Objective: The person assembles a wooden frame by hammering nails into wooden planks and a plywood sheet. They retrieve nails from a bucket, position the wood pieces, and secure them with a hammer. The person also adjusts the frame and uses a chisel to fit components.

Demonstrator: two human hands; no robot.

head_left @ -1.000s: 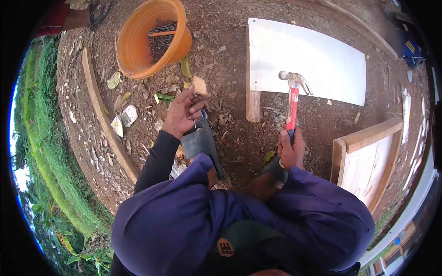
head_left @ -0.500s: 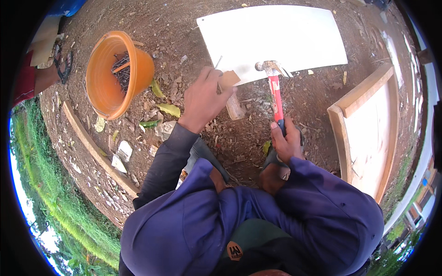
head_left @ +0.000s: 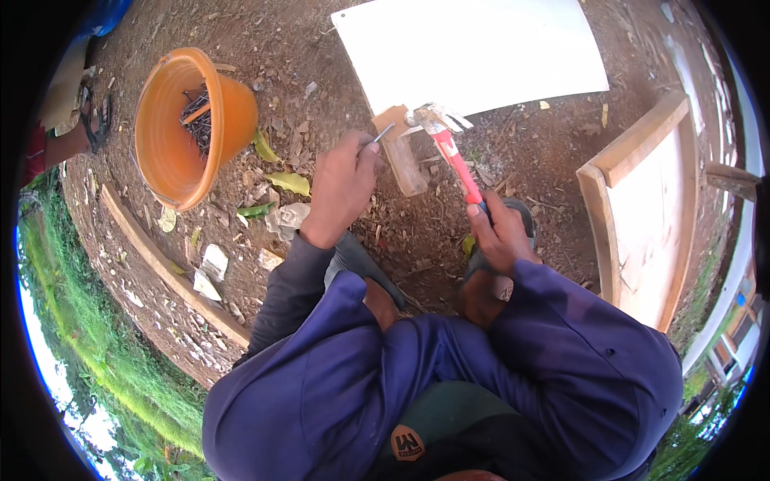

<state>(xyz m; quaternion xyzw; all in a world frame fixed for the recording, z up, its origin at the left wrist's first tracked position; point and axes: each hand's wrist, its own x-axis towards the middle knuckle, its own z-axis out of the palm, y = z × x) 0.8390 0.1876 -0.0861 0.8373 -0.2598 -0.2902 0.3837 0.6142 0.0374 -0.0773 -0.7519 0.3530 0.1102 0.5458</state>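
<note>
Your left hand pinches a nail over the wood block at the white board's near edge. Your right hand clenches the red hammer, head beside the block. Orange bucket sits left.

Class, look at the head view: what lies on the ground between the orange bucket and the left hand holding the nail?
In the head view, fallen leaves and wood chips on bare soil lie between orange bucket and left hand.

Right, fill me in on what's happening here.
A person crouches over bare ground. The left hand pinches a nail at the wooden batten along the white board. The right hand grips a red-handled hammer, its head by the batten's top. An orange bucket of nails sits to the left.
</note>
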